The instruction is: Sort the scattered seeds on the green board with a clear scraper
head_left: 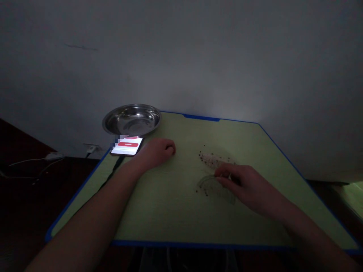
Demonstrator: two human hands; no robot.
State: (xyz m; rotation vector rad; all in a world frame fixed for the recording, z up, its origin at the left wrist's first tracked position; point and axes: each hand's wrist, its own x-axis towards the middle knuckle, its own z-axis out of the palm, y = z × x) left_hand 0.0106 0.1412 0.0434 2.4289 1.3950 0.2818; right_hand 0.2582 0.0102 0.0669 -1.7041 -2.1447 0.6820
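My left hand (159, 151) rests on the table, curled into a loose fist, beside the lit phone; nothing shows in it. My right hand (244, 183) is closed in a pinch at the rim of a clear, see-through dish (208, 181). Whatever its fingertips hold, if anything, is too small and dark to make out. A few dark bean-like bits show at the dish's left side. Just beyond it lies a spread of pale grains (211, 160) mixed with several dark bits, partly covered by my right hand.
A shiny metal basin (133, 119) stands at the table's back left corner. In front of it lies the phone (126, 146) with a dark strap or cable (113, 170) running toward me. The pale green table (176, 211) has a blue edge and meets a grey wall (198, 68).
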